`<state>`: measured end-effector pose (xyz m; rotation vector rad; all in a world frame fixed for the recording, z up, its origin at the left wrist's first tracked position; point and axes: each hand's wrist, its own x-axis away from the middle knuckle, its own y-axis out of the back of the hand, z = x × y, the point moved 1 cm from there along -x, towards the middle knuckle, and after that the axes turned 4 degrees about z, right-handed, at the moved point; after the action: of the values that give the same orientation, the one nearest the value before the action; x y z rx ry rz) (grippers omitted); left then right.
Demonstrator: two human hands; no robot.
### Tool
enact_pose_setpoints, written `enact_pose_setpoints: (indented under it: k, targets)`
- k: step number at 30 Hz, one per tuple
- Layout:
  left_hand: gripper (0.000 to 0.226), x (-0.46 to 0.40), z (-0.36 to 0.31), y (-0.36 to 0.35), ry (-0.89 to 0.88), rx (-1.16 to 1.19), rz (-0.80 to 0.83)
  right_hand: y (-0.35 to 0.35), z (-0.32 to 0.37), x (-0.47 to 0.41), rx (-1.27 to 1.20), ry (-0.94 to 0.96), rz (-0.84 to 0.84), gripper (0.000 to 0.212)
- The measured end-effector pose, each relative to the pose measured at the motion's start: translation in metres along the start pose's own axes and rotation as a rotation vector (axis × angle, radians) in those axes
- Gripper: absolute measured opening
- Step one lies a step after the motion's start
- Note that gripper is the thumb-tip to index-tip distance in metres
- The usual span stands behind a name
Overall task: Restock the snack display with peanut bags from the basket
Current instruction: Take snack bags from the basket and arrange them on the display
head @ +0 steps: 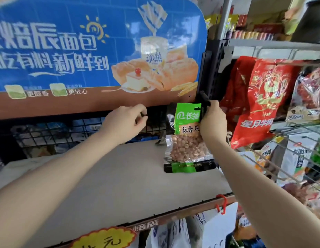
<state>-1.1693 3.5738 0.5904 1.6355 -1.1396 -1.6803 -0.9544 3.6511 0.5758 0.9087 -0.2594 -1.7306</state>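
A green-topped peanut bag (186, 138) with a clear window full of nuts hangs upright over the right end of a beige shelf (111, 176). My right hand (212, 120) grips its upper right edge, pressed against a black clip (205, 102) on the dark upright post. My left hand (127, 122) is to the left of the bag, fingers curled at the black wire grid (66, 131) behind the shelf, apparently pinching a small black hook. No basket is in view.
A big blue bread advertisement board (94, 51) hangs above the shelf. Red snack bags (263, 101) and other packets hang in a wire rack on the right. A red hook (222, 203) and white bags hang under the shelf's front edge.
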Motion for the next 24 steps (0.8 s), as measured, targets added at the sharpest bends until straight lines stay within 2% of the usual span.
enact_pose_setpoints:
  k: [3,5,8,11,17,19,22,24]
  targets:
    - [0.024,0.001,-0.001,0.009,-0.098,0.025,-0.072,-0.01,0.005,0.007,0.153,0.072,0.029,0.065]
    - [0.03,-0.012,-0.003,0.015,-0.189,-0.018,-0.083,-0.011,0.006,0.009,0.221,0.146,0.052,0.075]
    - [0.04,-0.042,-0.016,0.026,-0.307,-0.088,-0.02,-0.009,0.001,0.006,0.357,0.206,0.092,0.066]
    - [0.047,-0.072,-0.037,0.028,-0.392,-0.222,0.146,-0.01,-0.001,0.005,0.465,0.214,0.143,0.061]
    - [0.046,-0.111,-0.075,-0.006,-0.465,-0.455,0.318,-0.011,-0.016,0.013,0.581,0.257,0.302,0.06]
    - [0.044,-0.12,-0.074,-0.014,-0.429,-0.41,0.325,-0.017,-0.03,0.025,0.583,0.307,0.332,0.055]
    - [0.042,-0.13,-0.071,-0.021,-0.333,-0.26,0.335,-0.017,-0.046,0.046,0.52,0.293,0.32,0.061]
    - [0.038,-0.135,-0.07,-0.024,-0.291,-0.223,0.373,-0.012,-0.049,0.054,0.479,0.267,0.361,0.073]
